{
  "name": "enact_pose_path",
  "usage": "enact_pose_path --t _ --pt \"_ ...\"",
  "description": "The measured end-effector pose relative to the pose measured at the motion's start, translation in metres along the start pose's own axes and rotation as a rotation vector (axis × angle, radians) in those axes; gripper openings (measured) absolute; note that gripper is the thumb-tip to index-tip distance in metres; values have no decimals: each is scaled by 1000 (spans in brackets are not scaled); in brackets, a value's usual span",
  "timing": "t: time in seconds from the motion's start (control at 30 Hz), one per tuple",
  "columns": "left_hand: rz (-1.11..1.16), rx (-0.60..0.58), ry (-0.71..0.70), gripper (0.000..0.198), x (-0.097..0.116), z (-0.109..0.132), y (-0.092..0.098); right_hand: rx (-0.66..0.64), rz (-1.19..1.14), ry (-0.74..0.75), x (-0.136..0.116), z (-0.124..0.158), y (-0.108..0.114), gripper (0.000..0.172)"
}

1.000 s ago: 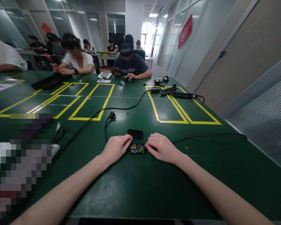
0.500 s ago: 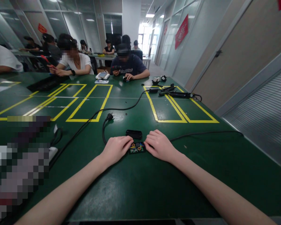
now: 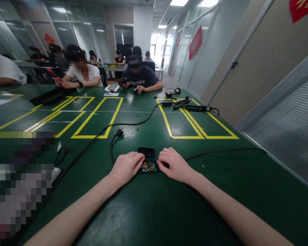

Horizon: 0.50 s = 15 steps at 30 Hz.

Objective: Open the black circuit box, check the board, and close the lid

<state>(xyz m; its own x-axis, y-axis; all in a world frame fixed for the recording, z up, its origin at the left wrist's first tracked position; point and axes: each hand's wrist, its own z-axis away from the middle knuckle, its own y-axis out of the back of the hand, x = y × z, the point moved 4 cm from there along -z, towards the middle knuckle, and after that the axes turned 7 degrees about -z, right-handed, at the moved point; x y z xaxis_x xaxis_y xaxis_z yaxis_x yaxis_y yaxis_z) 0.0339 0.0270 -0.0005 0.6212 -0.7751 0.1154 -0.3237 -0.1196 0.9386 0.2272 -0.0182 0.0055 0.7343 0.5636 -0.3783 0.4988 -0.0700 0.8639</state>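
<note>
An opened black power adapter (image 3: 149, 168) lies on the green table between my hands, its circuit board with copper-ringed coils and coloured wires facing up. Just behind it sits the black cover half (image 3: 146, 152), hollow side up. My left hand (image 3: 129, 164) is closed at the adapter's left end, on the power cord (image 3: 112, 150), which curves back to a plug (image 3: 120, 132). At the right end, my right hand (image 3: 173, 164) pinches the thin output cable (image 3: 220, 151), which runs off to the right. My fingers hide both cable entries.
A long black cord (image 3: 128, 123) crosses the table to another adapter (image 3: 166, 103), near black tools (image 3: 195, 108) at the back right. Yellow tape outlines (image 3: 89, 137) mark the table. Across it, a person in a dark shirt (image 3: 141, 77) handles small parts. A blurred-out area covers the left.
The view has tilted up slightly, so everything sits lower in the picture. Both hands stay at the adapter's ends, the right fingers shifting only slightly.
</note>
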Motion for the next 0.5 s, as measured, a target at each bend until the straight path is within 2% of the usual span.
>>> enact_pose_path --t 0.1,0.13,0.2,0.3,0.4,0.5 --pt "1 25 12 22 -1 0 2 75 18 -80 3 1 3 5" --pt "4 29 20 21 -1 0 3 103 16 -104 4 1 3 6" --pt "11 25 36 22 -3 0 5 136 10 -119 6 3 3 26" --pt "30 -22 13 29 -7 0 7 107 7 -59 5 4 -1 41" --pt "79 -86 -59 38 -10 1 9 62 -4 3 4 6 -4 34" --pt "151 -92 -88 34 -10 2 12 59 -22 26 4 6 -3 28"
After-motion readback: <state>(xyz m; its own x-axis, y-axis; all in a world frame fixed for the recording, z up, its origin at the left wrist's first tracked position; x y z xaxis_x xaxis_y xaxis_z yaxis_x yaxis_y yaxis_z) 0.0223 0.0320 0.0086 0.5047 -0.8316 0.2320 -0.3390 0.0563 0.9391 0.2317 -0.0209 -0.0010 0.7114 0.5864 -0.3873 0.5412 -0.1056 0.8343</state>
